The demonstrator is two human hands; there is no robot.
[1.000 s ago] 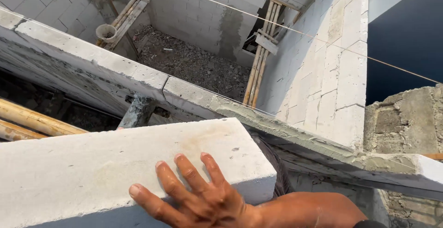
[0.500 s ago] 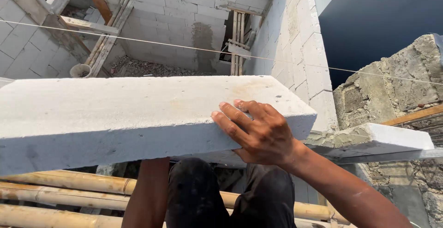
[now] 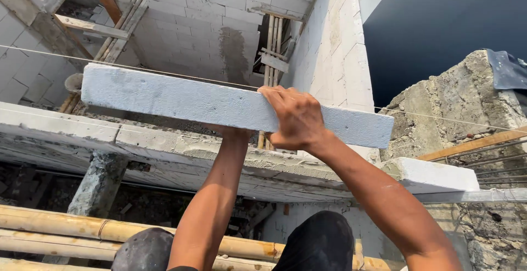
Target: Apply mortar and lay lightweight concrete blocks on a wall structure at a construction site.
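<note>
A long white lightweight concrete block [image 3: 164,98] is held on edge in the air above the wall top. My right hand [image 3: 293,117] grips its upper edge near the right end, fingers hooked over the top. My left hand [image 3: 233,134] presses up against the block's underside, mostly hidden behind it. Below the block runs the top course of a white block wall [image 3: 132,145] with grey mortar on it.
A taut string line [image 3: 439,117] crosses the view at block height. Bamboo poles [image 3: 66,230] lie under my knees. A tall white block wall [image 3: 340,46] rises behind, a rough concrete mass [image 3: 466,101] stands at right, and a deep room drops below.
The block has turned from lying flat to standing on edge and lifted higher. My right hand moved to its top edge and my left hand came up underneath.
</note>
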